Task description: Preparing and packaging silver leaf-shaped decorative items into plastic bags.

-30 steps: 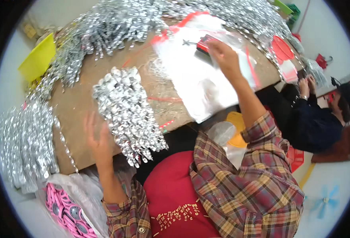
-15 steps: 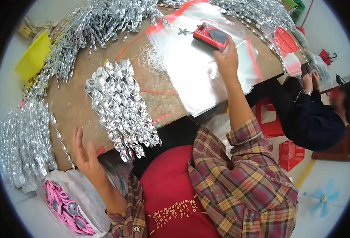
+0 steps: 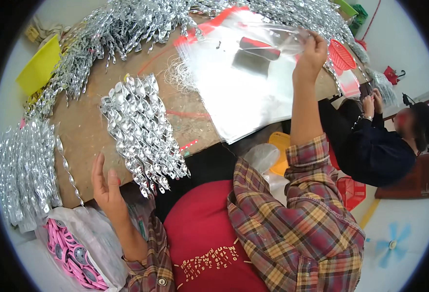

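At the right of the stack, the fingers of my right hand (image 3: 311, 58) pinch a clear plastic bag (image 3: 288, 41), drawn up in creases. A red and black device, like a small radio (image 3: 258, 47), shows partly through the film. It lies over a stack of clear bags with red edges (image 3: 243, 97). My left hand (image 3: 108, 190) hovers at the front edge of the table, fingers apart and holding nothing. To its right lies a bundle of twisted silver foil strips (image 3: 139, 131), its lower ends hanging past the edge.
More silver strips (image 3: 127, 29) heap along the far and left sides of the table (image 3: 80, 126). White thread (image 3: 180, 75) lies beside the bags. A sack of pink and grey round pieces (image 3: 73, 253) stands lower left. Another person (image 3: 377, 146) sits at the right.
My right hand has left the red device and moved right, now pinching the clear bag. The film now covers part of the device. My left hand stays open, almost unmoved.
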A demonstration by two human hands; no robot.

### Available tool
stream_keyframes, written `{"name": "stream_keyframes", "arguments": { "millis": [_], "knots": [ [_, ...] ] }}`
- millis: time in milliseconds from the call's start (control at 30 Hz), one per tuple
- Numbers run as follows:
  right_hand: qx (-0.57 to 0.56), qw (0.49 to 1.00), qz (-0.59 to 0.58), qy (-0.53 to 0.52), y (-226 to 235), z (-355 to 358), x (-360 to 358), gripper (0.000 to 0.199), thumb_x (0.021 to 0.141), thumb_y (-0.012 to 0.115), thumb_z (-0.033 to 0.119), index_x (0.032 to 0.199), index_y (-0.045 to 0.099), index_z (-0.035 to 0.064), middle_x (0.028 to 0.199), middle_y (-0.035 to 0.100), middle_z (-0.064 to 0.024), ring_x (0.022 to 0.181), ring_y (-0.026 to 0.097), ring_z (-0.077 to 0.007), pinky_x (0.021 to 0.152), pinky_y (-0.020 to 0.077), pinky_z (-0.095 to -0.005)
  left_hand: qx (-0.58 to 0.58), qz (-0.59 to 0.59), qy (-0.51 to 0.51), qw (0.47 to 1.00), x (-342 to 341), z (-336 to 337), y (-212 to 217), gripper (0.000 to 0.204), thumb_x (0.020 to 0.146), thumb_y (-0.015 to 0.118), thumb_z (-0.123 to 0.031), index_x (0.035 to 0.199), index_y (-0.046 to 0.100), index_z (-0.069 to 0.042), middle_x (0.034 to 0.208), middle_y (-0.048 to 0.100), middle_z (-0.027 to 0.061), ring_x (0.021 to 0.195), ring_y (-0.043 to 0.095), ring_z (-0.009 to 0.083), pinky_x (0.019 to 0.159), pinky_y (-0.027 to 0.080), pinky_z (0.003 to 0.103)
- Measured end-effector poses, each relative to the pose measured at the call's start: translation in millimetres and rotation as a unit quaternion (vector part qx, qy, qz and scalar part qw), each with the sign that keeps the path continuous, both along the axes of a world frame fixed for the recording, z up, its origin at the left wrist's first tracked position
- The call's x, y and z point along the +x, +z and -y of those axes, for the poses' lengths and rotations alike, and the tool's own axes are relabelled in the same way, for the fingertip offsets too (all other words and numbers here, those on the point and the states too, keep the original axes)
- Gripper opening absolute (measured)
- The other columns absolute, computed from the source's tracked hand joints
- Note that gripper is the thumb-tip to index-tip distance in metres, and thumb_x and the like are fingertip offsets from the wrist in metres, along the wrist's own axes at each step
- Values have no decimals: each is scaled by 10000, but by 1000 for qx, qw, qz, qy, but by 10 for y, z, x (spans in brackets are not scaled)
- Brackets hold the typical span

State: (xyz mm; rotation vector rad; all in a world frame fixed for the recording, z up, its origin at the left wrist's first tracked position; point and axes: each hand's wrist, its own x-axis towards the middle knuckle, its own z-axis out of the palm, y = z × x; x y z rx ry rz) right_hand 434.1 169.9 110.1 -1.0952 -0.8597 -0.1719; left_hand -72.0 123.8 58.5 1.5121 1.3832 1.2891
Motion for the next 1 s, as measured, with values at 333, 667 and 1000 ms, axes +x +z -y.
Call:
{"name": "stream_keyframes", "arguments": {
  "millis": [333, 667, 1000],
  "knots": [
    [171, 971, 63, 156, 1141, 558, -631, 165, 974, 436, 61, 1107, 521, 14, 1065, 644, -175, 977, 633, -278, 910, 491, -392, 64, 7, -28, 998, -31, 36, 112, 411, 890, 525, -23, 1297, 500, 33, 1349, 494, 158, 1289, 427, 248, 1091, 275, 355],
    [66, 865, -167, 469, 797, 606, -959, 186, 984, 462, 136, 1147, 541, 94, 1277, 557, -150, 1087, 587, -273, 948, 435, -421, 213, 93, -104, 967, 520, -394, 859, 709, 855, 639, -184, 1437, 283, 8, 1479, 314, 178, 1380, 281, 278, 1123, 204, 381],
    [-10, 826, -159, 541, 846, 649, -1076, 186, 977, 476, 130, 1149, 537, 95, 1174, 601, -84, 1019, 597, -208, 921, 452, -398, 326, -126, -143, 926, 556, -772, 1645, 845, 780, 730, -430, 1392, 367, 24, 1393, 420, 201, 1294, 398, 324, 1064, 318, 406]
  ]
}}
